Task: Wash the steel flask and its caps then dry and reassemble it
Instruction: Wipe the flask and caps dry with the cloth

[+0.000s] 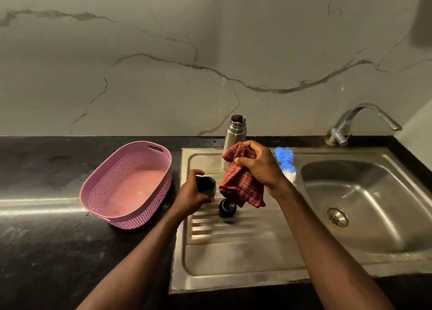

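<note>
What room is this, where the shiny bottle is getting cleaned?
Most likely a kitchen: a steel sink with a tap is set in a dark counter, and a blue bottle brush lies by it.

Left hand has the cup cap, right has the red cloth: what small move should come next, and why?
Probably bring the red cloth in the right hand to the cup cap gripped by the left hand and wipe it. The flask stands open on the drainboard, and the black stopper lies untouched beside the cloth.

My left hand (190, 196) grips a cup cap (206, 186); my right hand (259, 164) holds a red cloth (242, 183) beside the open flask (235, 134).
</note>
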